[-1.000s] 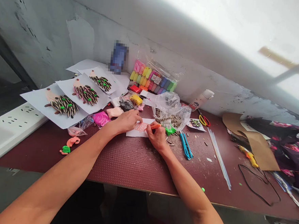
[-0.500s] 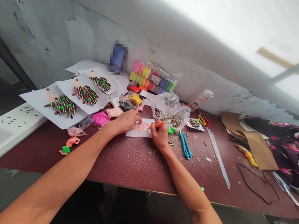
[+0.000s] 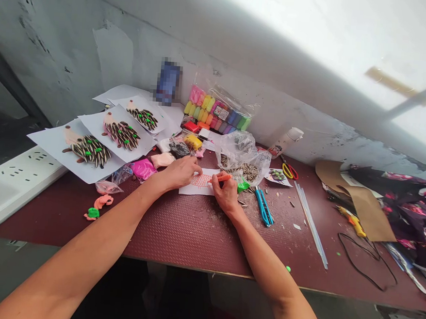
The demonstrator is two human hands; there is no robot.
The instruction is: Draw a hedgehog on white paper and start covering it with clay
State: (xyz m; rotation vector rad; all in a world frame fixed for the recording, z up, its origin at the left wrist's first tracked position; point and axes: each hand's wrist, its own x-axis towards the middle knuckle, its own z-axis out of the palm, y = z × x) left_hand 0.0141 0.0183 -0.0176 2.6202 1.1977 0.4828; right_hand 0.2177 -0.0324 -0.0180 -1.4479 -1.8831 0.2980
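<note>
My right hand point(image 3: 226, 192) pinches an orange marker point(image 3: 225, 178), its tip at an orange drawing of short strokes inside an outline. The drawing is on a small white sheet of paper point(image 3: 187, 189) lying on the dark red table point(image 3: 179, 230). At the sheet's left side rests my left hand point(image 3: 183, 171), fingers stretched out and pressing on the paper. Just behind my right hand, striped sunflower seeds point(image 3: 249, 172) lie in and around a clear plastic bag point(image 3: 239, 144). A blue utility knife point(image 3: 264, 208) lies to the right of that hand.
Hedgehog pictures made with seeds point(image 3: 122, 132) lie on papers at the left, near a white power strip point(image 3: 21, 185). Packs of coloured clay point(image 3: 216, 112) lean on the wall. Rightward are scissors point(image 3: 289, 170), clear glue sticks point(image 3: 311, 224) and a yellow glue gun point(image 3: 353, 222) with its cord.
My right hand has shifted slightly left with the marker, which now tilts lower over the drawing. My left hand stays in place on the paper.
</note>
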